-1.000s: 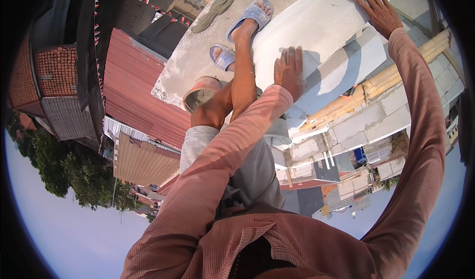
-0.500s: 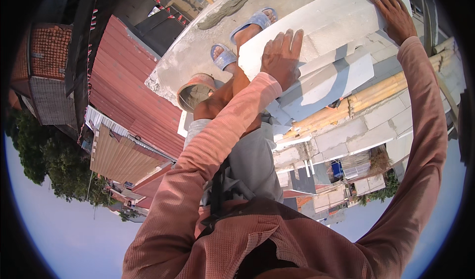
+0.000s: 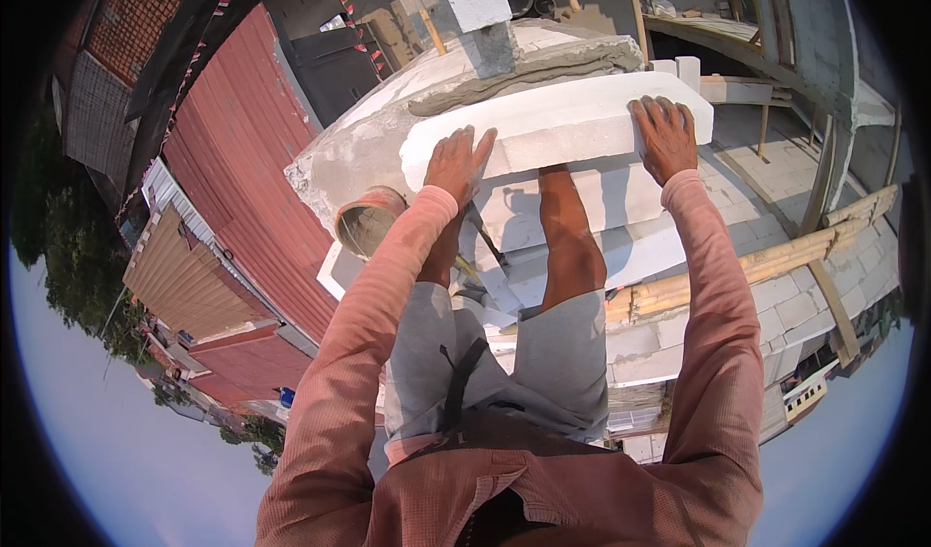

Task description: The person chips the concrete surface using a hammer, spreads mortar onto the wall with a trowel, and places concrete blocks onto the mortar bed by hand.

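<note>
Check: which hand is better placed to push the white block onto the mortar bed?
Probably the left hand: it lies at the white block end nearest the mortar bed. The right hand grips the far end.

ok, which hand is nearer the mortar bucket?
Left. The left hand grips the near-left end of the white block, just right of and above the mortar bucket. The right hand holds the block's far right end, well away from it.

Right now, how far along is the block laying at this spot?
Done: lower courses of white blocks are stacked below, and a grey mortar bed lies on the wall top. In hand: the left hand and right hand each have a grip on one end of a long white block, which is not yet on that mortar. Left: seating it. A bucket stands beside the left arm.
</note>
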Demonstrator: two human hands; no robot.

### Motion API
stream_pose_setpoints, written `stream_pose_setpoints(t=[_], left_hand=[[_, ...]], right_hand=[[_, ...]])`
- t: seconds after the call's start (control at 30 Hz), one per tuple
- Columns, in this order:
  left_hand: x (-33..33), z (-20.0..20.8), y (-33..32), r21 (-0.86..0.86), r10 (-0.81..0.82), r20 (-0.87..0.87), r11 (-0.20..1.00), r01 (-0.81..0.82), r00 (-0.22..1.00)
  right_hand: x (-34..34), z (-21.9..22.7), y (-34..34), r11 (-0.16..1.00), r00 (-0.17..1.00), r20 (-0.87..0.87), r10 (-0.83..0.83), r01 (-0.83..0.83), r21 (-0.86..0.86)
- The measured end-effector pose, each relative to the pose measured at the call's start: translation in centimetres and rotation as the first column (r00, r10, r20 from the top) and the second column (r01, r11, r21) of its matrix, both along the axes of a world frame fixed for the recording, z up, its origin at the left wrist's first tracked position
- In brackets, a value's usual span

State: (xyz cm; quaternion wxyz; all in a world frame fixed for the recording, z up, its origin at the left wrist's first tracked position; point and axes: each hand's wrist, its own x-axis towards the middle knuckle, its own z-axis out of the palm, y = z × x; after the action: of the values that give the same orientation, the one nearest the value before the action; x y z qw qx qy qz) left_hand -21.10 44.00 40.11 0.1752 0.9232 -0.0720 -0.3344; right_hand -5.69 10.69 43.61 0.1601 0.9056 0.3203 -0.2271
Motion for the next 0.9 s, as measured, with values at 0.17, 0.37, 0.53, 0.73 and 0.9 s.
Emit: stream_pose_setpoints(t=[0.17, 0.37, 0.53, 0.73, 0.9], left_hand=[[-0.9, -5.2, 0.4, 0.082, 0.059, 0.025, 0.995, -0.061, 0.998], [0.0, -8.2, 1.5, 0.175, 0.038, -0.048, 0.984, -0.029, 0.998], [1.7, -9.8, 0.7, 0.129, 0.077, -0.060, 0.989, -0.069, 0.995], [3.5, -11.6, -0.5, 0.151, 0.077, -0.083, 0.986, -0.064, 0.994], [4.2, -12.8, -1.1, 0.112, 0.087, -0.066, 0.991, -0.079, 0.994]], right_hand=[[1.1, -5.6, 1.4, 0.999, 0.995, -0.096, 0.028, -0.025, 0.030], [1.7, -9.1, 2.6, 0.997, 0.992, -0.127, -0.009, 0.018, 0.072], [3.7, -11.0, 2.1, 0.996, 0.994, -0.110, 0.002, 0.008, 0.090], [5.5, -12.6, 1.2, 0.999, 0.994, -0.104, 0.027, -0.022, 0.043], [6.1, -13.6, 0.4, 0.999, 0.991, -0.134, -0.006, 0.010, 0.033]])
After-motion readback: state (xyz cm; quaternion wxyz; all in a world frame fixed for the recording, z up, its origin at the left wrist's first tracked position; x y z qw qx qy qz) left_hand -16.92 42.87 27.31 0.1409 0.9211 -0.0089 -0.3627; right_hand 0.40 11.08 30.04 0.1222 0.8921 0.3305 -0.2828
